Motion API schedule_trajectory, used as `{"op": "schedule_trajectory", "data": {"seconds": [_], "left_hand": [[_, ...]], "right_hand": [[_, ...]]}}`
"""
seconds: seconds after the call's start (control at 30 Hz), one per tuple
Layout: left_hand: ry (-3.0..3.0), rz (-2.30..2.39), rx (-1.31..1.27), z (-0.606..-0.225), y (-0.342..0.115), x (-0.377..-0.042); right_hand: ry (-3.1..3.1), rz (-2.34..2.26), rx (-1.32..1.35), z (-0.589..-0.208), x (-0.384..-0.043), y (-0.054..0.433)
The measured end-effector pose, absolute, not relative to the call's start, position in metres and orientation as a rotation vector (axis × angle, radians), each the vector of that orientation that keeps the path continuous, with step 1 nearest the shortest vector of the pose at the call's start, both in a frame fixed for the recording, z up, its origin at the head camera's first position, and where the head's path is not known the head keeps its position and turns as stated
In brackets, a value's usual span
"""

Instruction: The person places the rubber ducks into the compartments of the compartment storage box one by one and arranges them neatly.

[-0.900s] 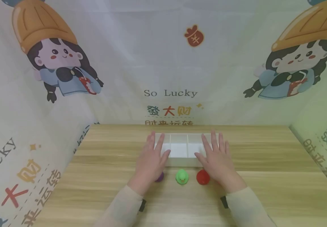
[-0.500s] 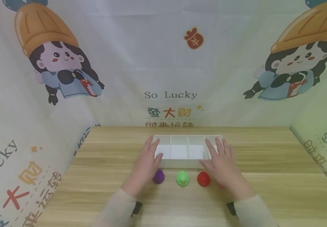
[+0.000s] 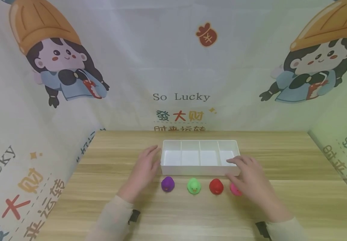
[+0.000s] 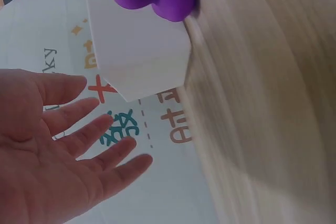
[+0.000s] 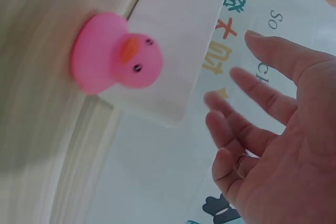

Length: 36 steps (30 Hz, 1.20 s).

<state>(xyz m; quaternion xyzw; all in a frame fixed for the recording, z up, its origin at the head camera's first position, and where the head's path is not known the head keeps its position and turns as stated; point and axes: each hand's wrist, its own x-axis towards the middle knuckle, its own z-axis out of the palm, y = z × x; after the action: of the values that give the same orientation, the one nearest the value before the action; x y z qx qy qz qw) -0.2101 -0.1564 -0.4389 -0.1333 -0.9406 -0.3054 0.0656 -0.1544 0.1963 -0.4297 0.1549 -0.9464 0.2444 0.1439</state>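
A white tray with several compartments stands on the wooden table. In front of it sit a purple rubber duck, a green rubber duck, a red rubber duck and a pink rubber duck, the last partly hidden by the right hand. My left hand is beside the tray's left end, holding nothing; its fingers spread in the left wrist view. Over the tray's right end, near the pink duck, hovers my right hand, its fingers loosely bent around nothing.
Printed cloth hangs behind the wooden table and along both sides. The tray is close to the table's back edge. A dark strap shows at the right wrist.
Both hands have drawn apart and back from the tray, the left to the left, the right to the right. More of the tray, the purple duck and the pink duck now shows.
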Motion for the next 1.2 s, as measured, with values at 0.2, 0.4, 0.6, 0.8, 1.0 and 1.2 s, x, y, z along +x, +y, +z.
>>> {"op": "schedule_trajectory", "data": {"seconds": [0.2,0.4,0.6,0.8,1.0,1.2], "left_hand": [[-2.848,-0.993,-0.464,-0.442,-0.165,-0.216],[-2.833,-1.007,-0.562,-0.445,-0.171,-0.223],[-2.820,-1.033,-0.596,-0.451,-0.177,-0.229],[-2.794,-1.070,-0.628,-0.456,-0.180,-0.236],[-2.816,-1.083,-0.664,-0.458,-0.182,-0.239],[-2.825,-1.044,-0.708,-0.459,-0.184,-0.242]], "right_hand": [[-2.728,0.746,0.460,-0.432,-0.146,0.205],[-2.770,0.749,0.475,-0.432,-0.141,0.214],[-2.815,0.791,0.459,-0.434,-0.140,0.221],[-2.854,0.835,0.490,-0.437,-0.144,0.228],[-2.929,0.889,0.508,-0.439,-0.147,0.231],[-3.008,0.957,0.485,-0.443,-0.147,0.230]]}}
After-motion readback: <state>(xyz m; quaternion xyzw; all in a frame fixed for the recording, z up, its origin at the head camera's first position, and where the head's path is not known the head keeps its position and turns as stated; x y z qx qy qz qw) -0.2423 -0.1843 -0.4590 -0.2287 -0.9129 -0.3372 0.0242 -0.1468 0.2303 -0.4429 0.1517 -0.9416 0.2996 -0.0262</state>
